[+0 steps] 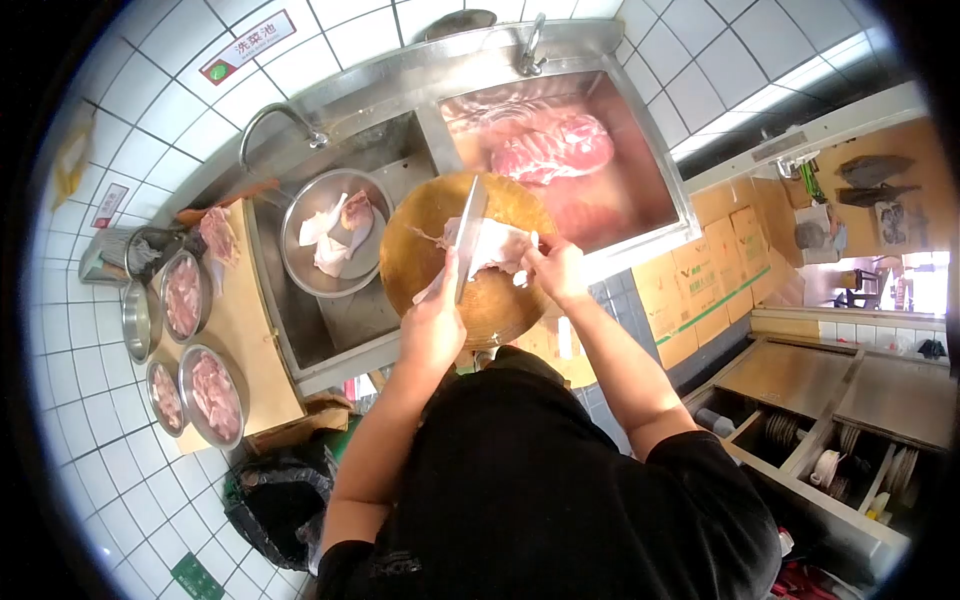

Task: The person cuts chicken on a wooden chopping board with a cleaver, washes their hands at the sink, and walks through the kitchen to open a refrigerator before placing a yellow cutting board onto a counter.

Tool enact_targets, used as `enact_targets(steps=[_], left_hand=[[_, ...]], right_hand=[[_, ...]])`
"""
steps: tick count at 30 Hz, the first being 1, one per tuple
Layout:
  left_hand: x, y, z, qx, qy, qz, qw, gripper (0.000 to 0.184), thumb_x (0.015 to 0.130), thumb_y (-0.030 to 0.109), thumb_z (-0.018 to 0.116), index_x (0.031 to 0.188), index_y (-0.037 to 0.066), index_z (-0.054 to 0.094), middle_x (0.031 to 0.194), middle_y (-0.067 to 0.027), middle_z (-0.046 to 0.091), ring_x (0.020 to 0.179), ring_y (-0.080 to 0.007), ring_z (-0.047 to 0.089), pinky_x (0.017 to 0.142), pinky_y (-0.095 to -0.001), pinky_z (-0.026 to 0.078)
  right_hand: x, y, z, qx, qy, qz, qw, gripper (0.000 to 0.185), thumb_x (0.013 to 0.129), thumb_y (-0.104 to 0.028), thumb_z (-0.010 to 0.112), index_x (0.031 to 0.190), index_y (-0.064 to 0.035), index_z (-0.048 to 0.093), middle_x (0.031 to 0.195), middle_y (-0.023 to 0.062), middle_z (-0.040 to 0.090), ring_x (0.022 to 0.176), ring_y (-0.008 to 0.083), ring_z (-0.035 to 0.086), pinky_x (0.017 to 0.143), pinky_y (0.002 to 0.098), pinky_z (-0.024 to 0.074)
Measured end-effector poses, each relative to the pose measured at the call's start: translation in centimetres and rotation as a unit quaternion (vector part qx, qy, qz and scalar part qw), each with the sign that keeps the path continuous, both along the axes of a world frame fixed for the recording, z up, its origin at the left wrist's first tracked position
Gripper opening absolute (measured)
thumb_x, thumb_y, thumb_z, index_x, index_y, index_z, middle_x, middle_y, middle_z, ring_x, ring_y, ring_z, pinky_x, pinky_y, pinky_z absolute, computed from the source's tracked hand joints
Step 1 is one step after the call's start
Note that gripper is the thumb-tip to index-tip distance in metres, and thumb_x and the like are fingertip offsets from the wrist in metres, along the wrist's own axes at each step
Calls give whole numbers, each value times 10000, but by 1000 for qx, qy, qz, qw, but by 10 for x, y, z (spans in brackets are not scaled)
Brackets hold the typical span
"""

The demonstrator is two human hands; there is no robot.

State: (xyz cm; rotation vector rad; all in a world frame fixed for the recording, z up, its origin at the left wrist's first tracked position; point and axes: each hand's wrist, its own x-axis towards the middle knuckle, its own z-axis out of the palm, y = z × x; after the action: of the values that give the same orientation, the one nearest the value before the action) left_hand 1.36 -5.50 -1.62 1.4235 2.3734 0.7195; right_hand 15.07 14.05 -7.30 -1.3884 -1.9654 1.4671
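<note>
On a round wooden chopping block [411, 240] lies a pale piece of raw poultry [500, 243], its shape partly covered by the blade. My left hand [436, 318] is closed round the handle of a cleaver [470, 232], whose blade points away from me across the meat. At the block's right side, my right hand [556, 268] pinches the end of the poultry piece. A metal bowl [292, 262] with several raw poultry legs [328, 240] stands left of the block, over the left sink basin.
A large slab of raw meat [555, 150] sits in reddish water in the right sink basin [655, 190]. Bowls of cut meat [215, 392] stand on the wooden counter [262, 375] at left. Two faucets [534, 50] rise behind the sinks. Cardboard boxes [705, 285] line the right.
</note>
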Motion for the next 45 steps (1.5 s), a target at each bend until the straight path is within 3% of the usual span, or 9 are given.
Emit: enact_targets(steps=[3, 9, 15, 18, 22, 25, 28, 36, 45], left_hand=[[11, 2, 4, 46, -12, 13, 999, 904, 798, -9, 596, 1591, 138, 189, 785, -220, 657, 673, -387, 657, 627, -496, 533], [31, 22, 2, -30, -32, 25, 999, 942, 791, 12, 615, 1598, 123, 140, 730, -205, 644, 602, -381, 639, 586, -494, 520], [28, 27, 0, -43, -14, 23, 999, 954, 773, -6, 621, 1595, 98, 149, 733, -205, 635, 611, -360, 646, 557, -466, 513], [23, 38, 59, 99, 28, 42, 994, 861, 802, -45, 605, 1572, 55, 233, 762, -190, 635, 638, -342, 653, 561, -433, 524], [15, 49, 107, 345, 123, 56, 929, 727, 902, -41, 550, 1549, -27, 219, 1003, -223, 706, 818, -356, 717, 724, -414, 578], [23, 48, 51, 267, 70, 74, 958, 745, 892, -30, 548, 1565, 46, 238, 978, -263, 688, 788, -380, 706, 699, -425, 569], [30, 49, -9, -163, -26, 2, 986, 911, 832, 14, 586, 1601, 181, 126, 796, -252, 669, 710, -427, 662, 693, -495, 540], [12, 35, -4, -160, -75, -5, 984, 974, 804, 3, 585, 1605, 167, 53, 754, -257, 660, 708, -429, 656, 687, -512, 514], [8, 25, 9, -148, -109, -22, 983, 921, 820, -5, 563, 1603, 141, 100, 769, -264, 657, 718, -432, 645, 691, -498, 513]], right_hand=[[-3, 5, -2, -9, -13, 18, 1000, 259, 881, -213, 678, 1012, 8, 713, 730, 134, 721, 643, 207, 713, 646, 337, 566], [-6, -4, -10, 140, -33, 51, 988, 267, 931, -153, 652, 1126, 27, 637, 731, 142, 724, 671, 203, 723, 679, 327, 560], [-8, -2, 13, 121, -77, 56, 988, 316, 920, -182, 672, 1151, 25, 611, 746, 148, 730, 746, 259, 739, 722, 355, 566], [-7, -3, 9, 89, -57, 51, 993, 278, 915, -225, 657, 1107, -24, 645, 849, 190, 730, 809, 337, 725, 785, 415, 565], [-8, -4, 13, 57, -49, 39, 996, 264, 900, -211, 666, 1081, -23, 625, 832, 184, 729, 792, 340, 723, 783, 418, 566], [-6, -5, 15, 78, -46, 38, 995, 266, 874, -194, 683, 1062, -19, 614, 832, 182, 728, 780, 345, 721, 785, 423, 566], [-9, -9, 10, 131, -53, 37, 989, 293, 845, -187, 700, 1065, -16, 609, 855, 191, 727, 795, 356, 717, 795, 431, 565], [17, 32, -2, 155, -132, -23, 979, 420, 778, -233, 707, 1133, -15, 662, 931, 217, 724, 924, 372, 702, 852, 449, 545], [40, 34, -7, 59, -83, -11, 995, 306, 846, -146, 643, 1071, 59, 673, 866, 154, 713, 785, 212, 688, 728, 341, 549]])
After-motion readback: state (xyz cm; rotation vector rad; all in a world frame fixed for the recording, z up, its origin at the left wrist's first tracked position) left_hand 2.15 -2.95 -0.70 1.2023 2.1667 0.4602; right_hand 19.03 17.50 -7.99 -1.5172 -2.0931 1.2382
